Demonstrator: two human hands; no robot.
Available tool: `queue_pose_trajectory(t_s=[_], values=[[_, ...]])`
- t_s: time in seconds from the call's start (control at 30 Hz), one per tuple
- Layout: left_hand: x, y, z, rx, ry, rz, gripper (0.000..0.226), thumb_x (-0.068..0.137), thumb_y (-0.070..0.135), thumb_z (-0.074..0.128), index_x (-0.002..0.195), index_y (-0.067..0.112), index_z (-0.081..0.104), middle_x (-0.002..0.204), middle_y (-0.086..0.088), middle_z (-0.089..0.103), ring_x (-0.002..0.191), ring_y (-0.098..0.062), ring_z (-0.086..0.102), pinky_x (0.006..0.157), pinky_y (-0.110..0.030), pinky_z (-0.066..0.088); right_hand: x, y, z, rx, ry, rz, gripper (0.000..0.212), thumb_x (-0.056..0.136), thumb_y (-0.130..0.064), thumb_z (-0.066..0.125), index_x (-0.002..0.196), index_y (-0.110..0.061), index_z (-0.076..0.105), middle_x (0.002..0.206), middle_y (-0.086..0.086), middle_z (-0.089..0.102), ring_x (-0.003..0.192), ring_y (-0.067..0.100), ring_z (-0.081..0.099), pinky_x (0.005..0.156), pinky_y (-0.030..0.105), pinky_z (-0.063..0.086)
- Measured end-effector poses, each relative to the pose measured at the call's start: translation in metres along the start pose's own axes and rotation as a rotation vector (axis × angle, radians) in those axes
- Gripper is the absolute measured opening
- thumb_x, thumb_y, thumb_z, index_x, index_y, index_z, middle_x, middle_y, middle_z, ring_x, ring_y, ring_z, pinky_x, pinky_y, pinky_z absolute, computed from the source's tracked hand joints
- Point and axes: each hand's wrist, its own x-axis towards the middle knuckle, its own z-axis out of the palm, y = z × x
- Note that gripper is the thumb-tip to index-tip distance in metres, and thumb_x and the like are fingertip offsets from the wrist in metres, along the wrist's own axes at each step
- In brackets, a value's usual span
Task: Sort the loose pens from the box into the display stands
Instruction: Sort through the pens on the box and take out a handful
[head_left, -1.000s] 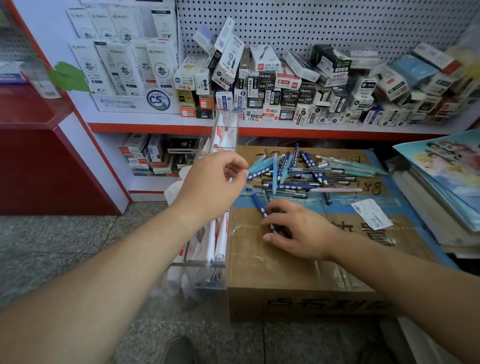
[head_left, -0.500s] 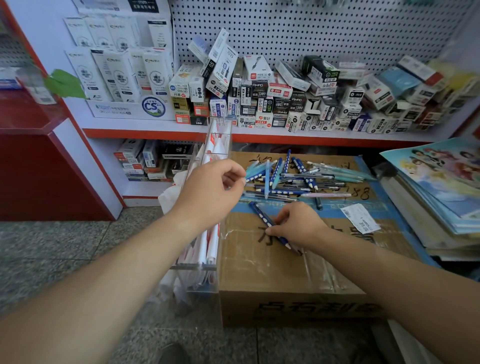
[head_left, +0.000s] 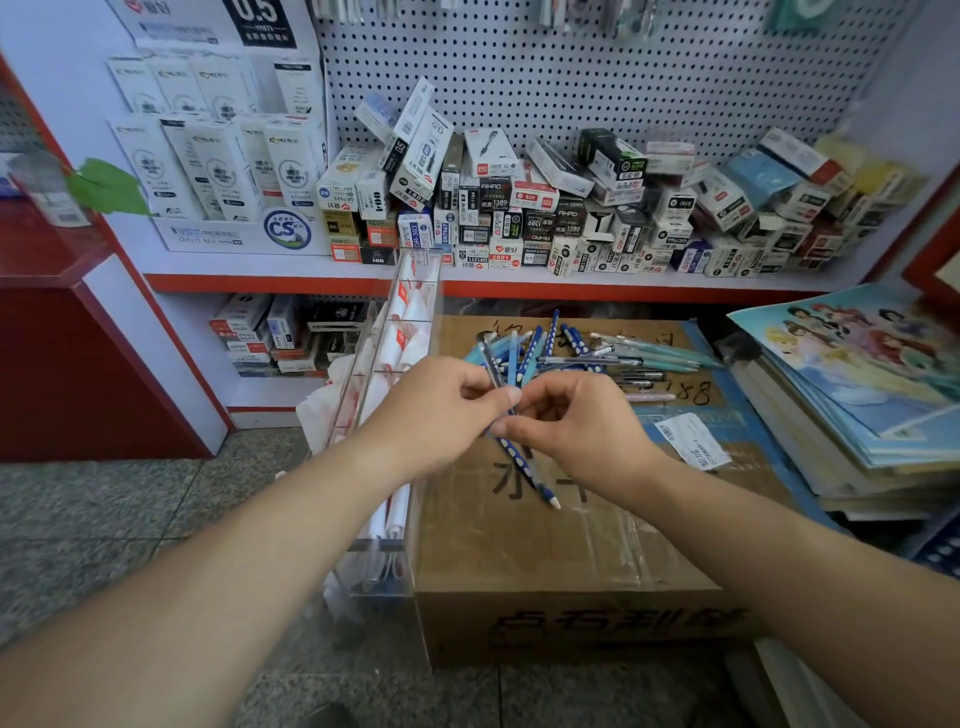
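At the left edge of the cardboard box (head_left: 545, 561) stands the clear display stand (head_left: 382, 545), its compartments already holding white and red items, touching or just beside the box wall. Above the gap between stand and box, the left hand (head_left: 441, 410) reaches in from a long, nearly straight forearm. Its knuckles face up, and its thumb and curled fingers pinch a dark pen (head_left: 490, 361) that points up and away.

Directly below that pinch, a blue dotted pen (head_left: 522, 462) slants down toward the person, its white tip over the taped box top. The right hand (head_left: 582, 431) comes in from the opposite side, wrist bent inward, fingers curled round the upper end of this pen. The 2 hands touch at the fingertips, so the exact share of grip is hard to read.

The step in hand looks like gathering matching pens into 1 bundle before they go to the stand. To do it well, the person should:
- align the tips the same way;
- keep the pinch near the middle of the barrels so none swing out;
- let only 1 hand release at a time.

Farther right, the pile of loose pens (head_left: 613, 358) lies on the far part of the box top. Most of the sorting remains to be done.
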Motion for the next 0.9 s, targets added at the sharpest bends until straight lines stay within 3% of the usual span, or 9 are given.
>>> queue_pose_trajectory(t_s=[0.07,0.13,0.23,0.3,0.37,0.53,0.7,0.9], values=[[0.001,0.000,0.000,-0.106,0.025,-0.029,0.028,0.096,0.034,0.068,0.079,0.012,0.073,0.075,-0.016,0.072,0.074,-0.034,0.069,0.083,-0.055,0.059,0.000,-0.002,0.001,0.029,-0.020,-0.036,0.018,0.078,-0.021,0.087,0.087,-0.009,0.076,0.073,0.006,0.073,0.057,0.001,0.057,0.056,0.017,0.048],[0.003,0.003,0.000,-0.321,0.076,-0.092,0.022,0.101,0.022,0.064,0.087,0.006,0.069,0.083,-0.016,0.075,0.076,-0.026,0.075,0.081,-0.048,0.063,0.006,0.006,-0.003,0.016,-0.002,-0.021,0.017,0.081,-0.026,0.085,0.086,-0.012,0.076,0.071,-0.001,0.072,0.058,0.000,0.058,0.058,0.017,0.049],[0.003,0.007,-0.002,-0.540,0.114,-0.177,0.016,0.106,0.016,0.052,0.095,0.006,0.059,0.095,-0.019,0.075,0.081,-0.027,0.077,0.070,-0.030,0.063,0.024,0.036,-0.016,-0.343,0.048,0.050,0.016,0.092,-0.035,0.074,0.095,-0.020,0.075,0.084,-0.011,0.071,0.072,0.003,0.061,0.070,0.024,0.054],[0.004,0.006,-0.002,-0.553,0.114,-0.186,0.018,0.106,0.017,0.052,0.098,0.002,0.058,0.094,-0.019,0.075,0.081,-0.029,0.077,0.069,-0.031,0.063,0.033,0.057,-0.020,-0.600,0.006,0.090,0.022,0.098,-0.035,0.065,0.114,-0.022,0.071,0.110,-0.006,0.069,0.088,0.009,0.060,0.080,0.028,0.054],[0.005,0.005,-0.001,-0.518,0.105,-0.180,0.021,0.105,0.018,0.054,0.100,-0.002,0.058,0.091,-0.016,0.076,0.078,-0.029,0.077,0.068,-0.033,0.064,0.039,0.070,-0.019,-0.698,-0.036,0.092,0.029,0.101,-0.034,0.060,0.126,-0.022,0.066,0.126,-0.002,0.063,0.099,0.014,0.061,0.082,0.031,0.055],[0.006,0.003,-0.001,-0.485,0.095,-0.172,0.020,0.104,0.017,0.057,0.104,-0.002,0.061,0.089,-0.014,0.077,0.075,-0.027,0.077,0.067,-0.032,0.063,0.047,0.086,-0.014,-0.824,-0.069,0.057,0.035,0.101,-0.033,0.059,0.134,-0.021,0.060,0.133,0.000,0.056,0.123,0.020,0.052,0.098,0.036,0.051],[0.006,0.001,-0.003,-0.451,0.088,-0.165,0.009,0.102,0.013,0.061,0.105,0.005,0.065,0.090,-0.013,0.077,0.078,-0.024,0.078,0.071,-0.033,0.064,0.051,0.093,-0.012,-0.842,-0.061,0.106,0.036,0.101,-0.033,0.059,0.135,-0.022,0.058,0.131,0.001,0.052,0.119,0.022,0.054,0.093,0.037,0.052],[0.005,0.002,-0.001,-0.405,0.076,-0.142,0.006,0.098,0.009,0.065,0.103,0.006,0.065,0.087,-0.010,0.077,0.078,-0.023,0.078,0.073,-0.035,0.064,0.047,0.087,-0.017,-0.866,-0.083,0.108,0.014,0.099,-0.033,0.063,0.108,-0.023,0.068,0.112,0.000,0.054,0.103,0.020,0.057,0.085,0.037,0.054]])
